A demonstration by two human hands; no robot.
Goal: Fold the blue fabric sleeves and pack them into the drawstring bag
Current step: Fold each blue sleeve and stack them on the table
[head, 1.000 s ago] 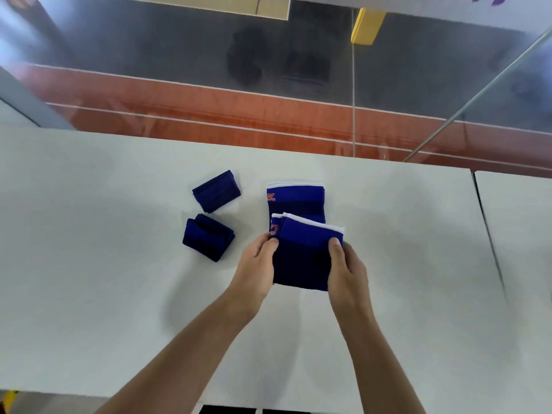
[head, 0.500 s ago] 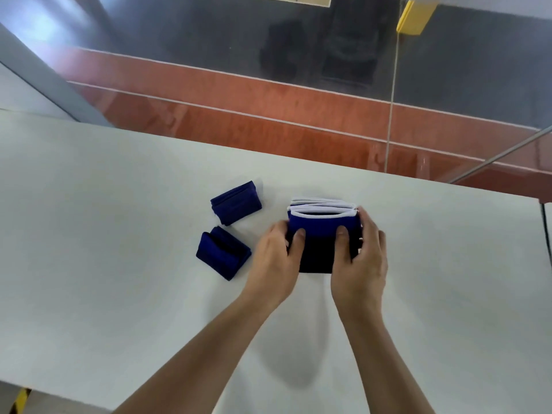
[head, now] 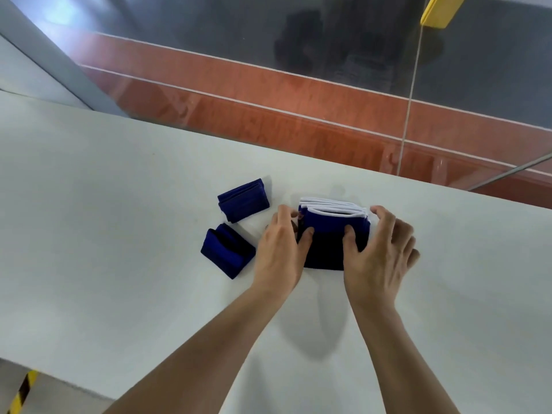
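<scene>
While we look down at the white table (head: 104,234), we count three blue pieces of fabric on it. Two are small folded sleeves lying free to our left: the far sleeve (head: 243,200) sits nearer the table's back edge, and the near sleeve (head: 227,251) lies just this side of it, the pair close together but apart. Neither hand touches the far one; the near one lies just beside our left wrist. The third piece is a thicker folded stack (head: 331,231) with several white-trimmed edges showing along its far side; how many layers it holds we cannot count for certain. Our two hands grasp this stack from either side. Our left hand (head: 280,249) presses its thumb on the top face while the fingers wrap the left end. Our right hand (head: 379,249) sets its thumb on top likewise, and its fingers curl over the right end and far corner. The stack rests flat on the table between them. Beyond the table edge runs a red and grey floor (head: 298,94) with white lines, and one yellow object (head: 439,10) shows at the top right.
</scene>
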